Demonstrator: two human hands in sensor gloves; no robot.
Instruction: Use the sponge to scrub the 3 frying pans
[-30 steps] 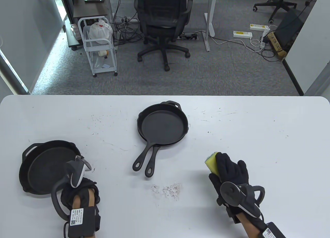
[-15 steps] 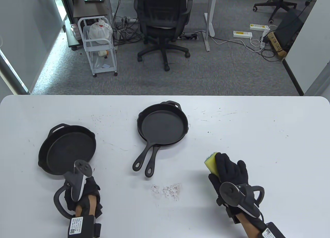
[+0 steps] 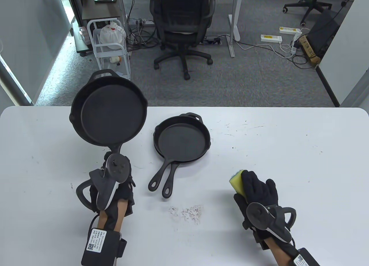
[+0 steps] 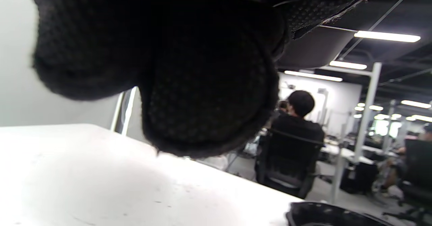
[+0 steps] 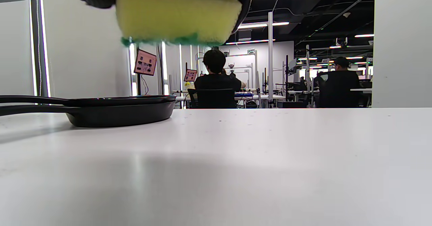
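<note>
Fingers of the left hand [image 3: 115, 188] curl round the handle of a black cast-iron frying pan [image 3: 109, 113], holding it raised off the white tabletop [image 3: 288, 150] w/ its inside tilted toward the camera; the pan's round body sits over the tabletop's far-left edge, small helper handle at its far side. Left wrist view is mostly blocked by the dark glove, so finger detail there can't be told. Fingers of the right hand [image 3: 258, 191] wrap a yellow sponge [image 3: 237, 184] w/ a green scrub layer; hand is low over the tabletop at front right, sponge poking out on its left side. In the right wrist view the sponge [image 5: 177, 11] hangs at top, yellow face toward the camera, green edge lowest, just clear of the surface. Two more black frying pans [image 3: 181, 139] are stacked one inside the other at tabletop centre, between the hands; their two long handles point toward the person, side by side. A patch of dark crumbs [image 3: 188, 211] lies on the tabletop near the front, just below those handles. Beyond the tabletop: grey carpet, a black office chair [image 3: 181, 24], a white wire cart [image 3: 111, 47] at left, power strips & cables at right.
</note>
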